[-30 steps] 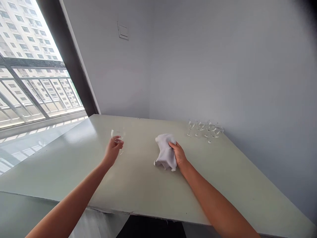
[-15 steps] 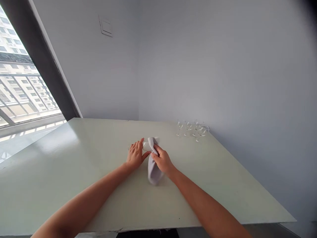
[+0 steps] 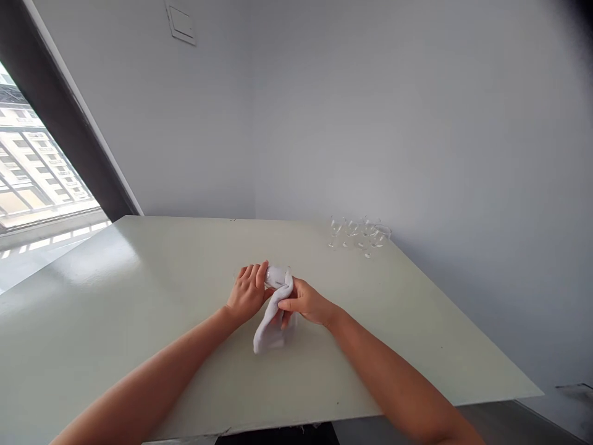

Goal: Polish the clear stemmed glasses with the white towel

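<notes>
My left hand [image 3: 249, 290] is closed around a clear stemmed wine glass [image 3: 274, 276], which lies tilted on its side with the bowl pointing right. Its stem and most of its foot are hidden by my fingers. A pale lilac-white cloth [image 3: 269, 327] is gripped in my right hand [image 3: 306, 301]. The upper part of the cloth is tucked into the bowl's mouth, and the rest hangs down toward me. Both hands are close together above the middle of the table.
Several clear stemmed glasses [image 3: 352, 230] stand grouped at the table's far right, with a round glass rim [image 3: 383, 232] by the wall. The pale glossy table [image 3: 194, 377] meets grey walls at the back. A window [image 3: 32, 167] is at the left.
My left hand has brought the glass rightward from the left side and tipped it toward the cloth. My right hand has moved the cloth to the glass and into its bowl. The view has shifted right.
</notes>
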### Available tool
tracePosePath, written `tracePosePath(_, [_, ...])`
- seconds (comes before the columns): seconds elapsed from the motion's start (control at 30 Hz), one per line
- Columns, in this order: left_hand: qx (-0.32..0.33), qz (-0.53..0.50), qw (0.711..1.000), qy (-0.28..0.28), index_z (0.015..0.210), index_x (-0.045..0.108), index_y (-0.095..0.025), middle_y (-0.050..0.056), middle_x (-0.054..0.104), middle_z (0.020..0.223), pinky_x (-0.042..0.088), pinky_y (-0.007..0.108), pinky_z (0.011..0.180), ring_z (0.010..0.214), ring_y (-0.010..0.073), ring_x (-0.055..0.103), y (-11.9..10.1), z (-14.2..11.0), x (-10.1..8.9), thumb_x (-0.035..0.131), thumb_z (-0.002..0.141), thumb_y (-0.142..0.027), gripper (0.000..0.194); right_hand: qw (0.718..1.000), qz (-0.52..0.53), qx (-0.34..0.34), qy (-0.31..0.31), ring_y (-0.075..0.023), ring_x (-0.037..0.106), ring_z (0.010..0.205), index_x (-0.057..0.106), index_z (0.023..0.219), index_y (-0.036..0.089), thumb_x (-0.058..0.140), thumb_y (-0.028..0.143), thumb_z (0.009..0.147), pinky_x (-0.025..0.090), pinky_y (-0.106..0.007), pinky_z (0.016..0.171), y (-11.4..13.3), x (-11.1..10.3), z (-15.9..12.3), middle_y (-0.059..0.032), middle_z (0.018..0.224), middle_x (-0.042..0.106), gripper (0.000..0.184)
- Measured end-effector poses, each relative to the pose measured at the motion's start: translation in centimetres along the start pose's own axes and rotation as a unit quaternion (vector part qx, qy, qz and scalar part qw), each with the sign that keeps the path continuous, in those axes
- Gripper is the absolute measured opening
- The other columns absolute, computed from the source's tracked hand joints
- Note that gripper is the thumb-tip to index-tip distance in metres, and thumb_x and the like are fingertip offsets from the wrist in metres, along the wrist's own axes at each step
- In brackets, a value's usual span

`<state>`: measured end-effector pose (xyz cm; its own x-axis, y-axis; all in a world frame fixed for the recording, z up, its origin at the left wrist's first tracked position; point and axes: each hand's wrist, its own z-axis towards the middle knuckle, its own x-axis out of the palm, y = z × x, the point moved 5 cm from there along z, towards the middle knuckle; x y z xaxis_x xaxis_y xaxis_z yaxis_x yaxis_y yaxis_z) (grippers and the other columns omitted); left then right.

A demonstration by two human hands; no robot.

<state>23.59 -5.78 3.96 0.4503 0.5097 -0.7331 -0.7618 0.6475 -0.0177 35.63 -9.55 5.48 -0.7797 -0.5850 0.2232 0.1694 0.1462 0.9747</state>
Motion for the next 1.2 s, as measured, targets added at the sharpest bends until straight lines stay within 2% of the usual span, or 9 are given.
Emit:
tracePosePath(0.2, [0.012, 0.041, 0.994, 0.098, 0.124, 0.042, -0.011, 0.013, 0.060, 0.088, 0.036, 0.042, 0.084, 0.085, 0.0251, 0.055, -0.5, 0.4, -0.6, 0.037, 0.085, -0.019, 0.040, 0.986, -0.030, -0.024, -0.164, -0.0147, 0.058, 0.041, 0.061, 0.075, 0.015, 0.067, 0.037, 0.068, 0.047, -0.025, 0.041, -2.6, -3.2, 1.6, 0.0021, 0.048, 0.058, 0.024])
tracePosePath(0.47, [-0.065, -0.095, 0.984, 0.134, 0.080, 0.062, -0.022, 0.004, 0.057, 0.063, 0.038, 0.039, 0.080, 0.067, 0.0186, 0.054, 1.1, 1.3, -1.6, 0.038, 0.086, -0.042, 0.032, 0.991, -0.007, -0.038, -0.127, -0.0141, 0.057, 0.040, 0.065, 0.080, 0.013, 0.065, 0.040, 0.071, 0.045, -0.025, 0.043, -0.6, -4.6, 0.8, 0.0001, 0.049, 0.060, 0.029])
tracePosePath(0.53, [-0.127, -0.227, 0.938, 0.227, 0.072, 0.061, -0.023, 0.002, 0.054, 0.058, 0.041, 0.035, 0.070, 0.059, 0.0164, 0.052, 1.3, 1.1, -1.0, 0.037, 0.084, -0.050, 0.038, 0.994, -0.064, -0.040, -0.083, -0.0145, 0.059, 0.043, 0.066, 0.081, 0.012, 0.067, 0.037, 0.069, 0.047, -0.027, 0.047, 0.4, -4.5, 0.2, -0.0009, 0.055, 0.063, 0.027])
tracePosePath(0.67, [-0.195, -0.512, 0.721, 0.425, 0.076, 0.062, -0.019, 0.001, 0.048, 0.051, 0.044, 0.032, 0.056, 0.046, 0.0136, 0.046, -0.3, 0.1, -0.2, 0.031, 0.082, -0.058, 0.050, 0.995, -0.094, -0.013, 0.038, -0.0149, 0.060, 0.045, 0.065, 0.074, 0.012, 0.068, 0.034, 0.068, 0.048, -0.029, 0.051, 1.6, -4.4, -0.8, -0.0033, 0.064, 0.066, 0.023])
tracePosePath(0.7, [-0.202, -0.529, 0.702, 0.432, 0.078, 0.062, -0.017, 0.001, 0.049, 0.051, 0.044, 0.032, 0.055, 0.046, 0.0136, 0.047, -0.5, 0.1, -0.1, 0.030, 0.082, -0.059, 0.052, 0.995, -0.095, -0.012, 0.038, -0.0153, 0.060, 0.046, 0.065, 0.073, 0.012, 0.067, 0.035, 0.069, 0.048, -0.029, 0.051, 1.7, -4.5, -0.8, -0.0033, 0.063, 0.066, 0.023])
tracePosePath(0.87, [-0.141, -0.267, 0.928, 0.217, 0.096, 0.059, -0.021, 0.006, 0.062, 0.076, 0.043, 0.036, 0.071, 0.070, 0.0193, 0.056, 0.0, 0.8, -0.4, 0.044, 0.079, -0.049, 0.036, 0.989, -0.084, -0.011, -0.119, -0.0144, 0.059, 0.042, 0.065, 0.078, 0.011, 0.065, 0.040, 0.070, 0.045, -0.024, 0.044, 0.3, -5.6, 0.3, -0.0015, 0.055, 0.062, 0.030])
tracePosePath(1.0, [-0.085, -0.139, 0.974, 0.160, 0.090, 0.060, -0.017, 0.006, 0.059, 0.065, 0.039, 0.040, 0.079, 0.071, 0.0202, 0.054, 0.0, 0.7, -0.5, 0.042, 0.083, -0.040, 0.030, 0.988, -0.055, -0.001, -0.145, -0.0148, 0.060, 0.044, 0.065, 0.085, 0.011, 0.066, 0.044, 0.069, 0.046, -0.024, 0.043, -0.7, -5.2, 0.9, -0.0016, 0.058, 0.063, 0.036])
tracePosePath(1.1, [-0.145, -0.294, 0.906, 0.267, 0.091, 0.060, -0.018, 0.001, 0.055, 0.059, 0.042, 0.032, 0.067, 0.059, 0.0149, 0.051, 0.7, 0.6, 0.0, 0.038, 0.084, -0.048, 0.037, 0.995, -0.080, -0.009, -0.056, -0.0149, 0.061, 0.046, 0.065, 0.082, 0.011, 0.066, 0.042, 0.069, 0.048, -0.027, 0.050, 0.3, -4.9, 0.3, -0.0030, 0.063, 0.065, 0.033])
tracePosePath(1.2, [-0.151, -0.502, 0.751, 0.401, 0.088, 0.061, -0.015, 0.000, 0.052, 0.053, 0.043, 0.028, 0.061, 0.054, 0.0118, 0.049, -0.4, 0.2, 0.2, 0.028, 0.086, -0.052, 0.050, 0.994, -0.098, -0.003, 0.050, -0.0162, 0.062, 0.050, 0.066, 0.076, 0.010, 0.066, 0.041, 0.070, 0.049, -0.030, 0.055, 1.3, -4.9, -0.7, -0.0050, 0.064, 0.066, 0.031])
